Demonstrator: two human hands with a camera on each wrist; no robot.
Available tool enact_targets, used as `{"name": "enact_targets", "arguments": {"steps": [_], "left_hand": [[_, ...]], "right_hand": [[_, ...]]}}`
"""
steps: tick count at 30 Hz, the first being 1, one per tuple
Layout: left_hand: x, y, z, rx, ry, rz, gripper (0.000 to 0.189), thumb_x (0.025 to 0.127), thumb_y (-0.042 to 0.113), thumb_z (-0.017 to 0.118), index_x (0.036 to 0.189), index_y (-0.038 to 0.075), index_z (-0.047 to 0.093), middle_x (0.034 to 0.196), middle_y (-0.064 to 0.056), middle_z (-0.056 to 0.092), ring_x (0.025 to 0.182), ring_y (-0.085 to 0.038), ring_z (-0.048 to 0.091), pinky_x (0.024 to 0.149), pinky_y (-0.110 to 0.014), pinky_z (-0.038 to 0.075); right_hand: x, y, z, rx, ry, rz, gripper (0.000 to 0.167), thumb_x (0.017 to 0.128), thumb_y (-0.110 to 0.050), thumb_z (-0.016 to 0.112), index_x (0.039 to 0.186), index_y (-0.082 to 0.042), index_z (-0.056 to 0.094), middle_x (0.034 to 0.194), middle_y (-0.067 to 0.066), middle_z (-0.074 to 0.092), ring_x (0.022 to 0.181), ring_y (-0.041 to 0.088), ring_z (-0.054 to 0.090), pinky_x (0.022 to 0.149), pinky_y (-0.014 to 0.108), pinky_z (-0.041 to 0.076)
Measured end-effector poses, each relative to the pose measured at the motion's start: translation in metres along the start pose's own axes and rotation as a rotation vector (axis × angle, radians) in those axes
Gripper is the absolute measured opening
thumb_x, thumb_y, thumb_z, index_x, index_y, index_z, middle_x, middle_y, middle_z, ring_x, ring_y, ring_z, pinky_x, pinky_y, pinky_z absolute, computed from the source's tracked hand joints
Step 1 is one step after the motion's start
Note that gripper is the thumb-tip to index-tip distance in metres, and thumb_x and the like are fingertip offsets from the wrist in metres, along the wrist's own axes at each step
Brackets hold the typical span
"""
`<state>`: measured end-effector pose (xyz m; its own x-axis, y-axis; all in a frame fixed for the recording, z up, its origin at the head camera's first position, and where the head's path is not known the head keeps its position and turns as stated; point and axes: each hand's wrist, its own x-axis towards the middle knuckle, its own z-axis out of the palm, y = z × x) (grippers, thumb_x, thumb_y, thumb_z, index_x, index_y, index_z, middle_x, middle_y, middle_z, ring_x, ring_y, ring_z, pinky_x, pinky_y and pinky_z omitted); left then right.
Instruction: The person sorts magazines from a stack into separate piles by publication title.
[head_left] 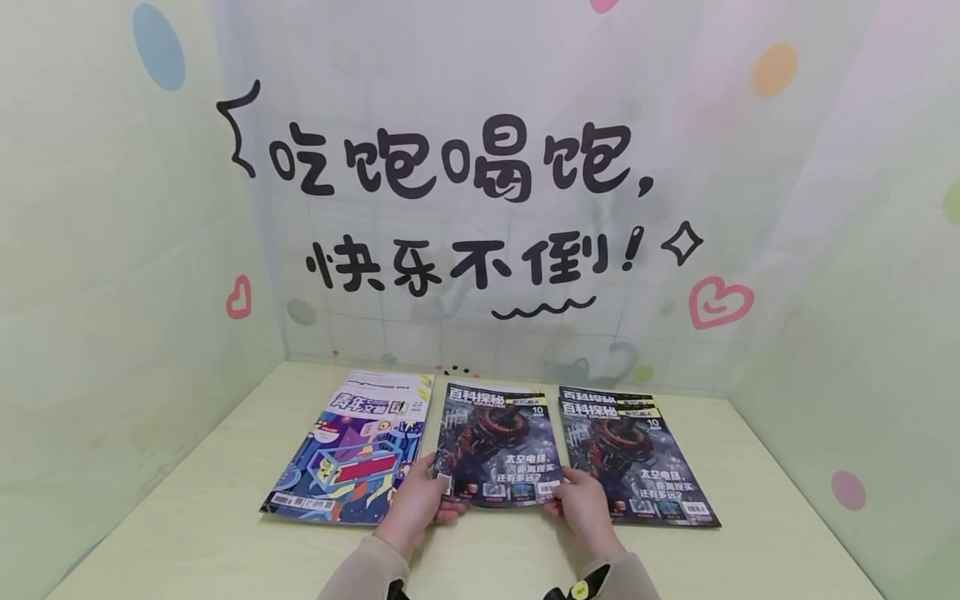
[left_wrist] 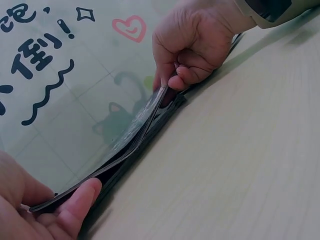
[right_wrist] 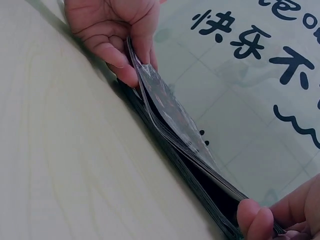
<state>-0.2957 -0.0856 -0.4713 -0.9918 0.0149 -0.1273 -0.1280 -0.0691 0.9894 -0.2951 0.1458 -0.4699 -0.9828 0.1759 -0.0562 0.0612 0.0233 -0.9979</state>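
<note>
Both hands hold a dark science magazine (head_left: 498,442) by its near corners in the middle of the table. My left hand (head_left: 420,504) pinches the near left corner, thumb on the cover and fingers underneath. At the near right corner, my right hand (head_left: 585,504) pinches it the same way. In the left wrist view, the held magazine's near edge (left_wrist: 135,150) bows up, leaving a dark gap over another dark magazine edge (left_wrist: 135,167) beneath. The right wrist view shows the same raised edge (right_wrist: 165,132) between both hands.
To the left lies a stack of colourful purple and blue magazines (head_left: 352,458). On the right, dark magazines (head_left: 637,458) with the same cover overlap, slightly offset. The pale wooden table (head_left: 247,558) meets printed fabric walls (head_left: 480,333) at the back and sides.
</note>
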Motion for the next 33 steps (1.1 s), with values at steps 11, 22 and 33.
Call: {"name": "enact_targets", "arguments": {"steps": [11, 22, 33], "left_hand": [[0.001, -0.003, -0.003, -0.106, -0.027, -0.006, 0.062, 0.096, -0.003, 0.040, 0.150, -0.005, 0.009, 0.106, -0.030, 0.061, 0.064, -0.022, 0.067, 0.061, -0.032, 0.058], [-0.001, 0.000, 0.002, -0.144, -0.036, 0.000, 0.062, 0.097, -0.003, 0.039, 0.152, 0.002, 0.011, 0.106, -0.026, 0.062, 0.067, -0.023, 0.066, 0.063, -0.032, 0.058], [-0.011, 0.002, 0.022, -0.133, -0.090, -0.014, 0.069, 0.094, -0.004, 0.041, 0.152, 0.006, 0.005, 0.110, -0.029, 0.057, 0.067, -0.020, 0.067, 0.056, -0.025, 0.055]], "right_hand": [[0.001, 0.002, -0.003, 0.069, 0.001, -0.007, 0.051, 0.089, 0.010, 0.044, 0.138, 0.019, 0.033, 0.082, 0.010, 0.064, 0.052, 0.010, 0.055, 0.049, 0.019, 0.045], [0.000, 0.001, -0.007, 0.096, 0.019, -0.028, 0.051, 0.089, 0.010, 0.045, 0.138, 0.019, 0.034, 0.088, 0.013, 0.063, 0.052, 0.011, 0.056, 0.049, 0.019, 0.045], [-0.007, -0.008, -0.036, 0.091, 0.027, -0.018, 0.053, 0.090, 0.009, 0.045, 0.140, 0.016, 0.032, 0.094, 0.015, 0.062, 0.054, 0.012, 0.055, 0.049, 0.019, 0.042]]}}
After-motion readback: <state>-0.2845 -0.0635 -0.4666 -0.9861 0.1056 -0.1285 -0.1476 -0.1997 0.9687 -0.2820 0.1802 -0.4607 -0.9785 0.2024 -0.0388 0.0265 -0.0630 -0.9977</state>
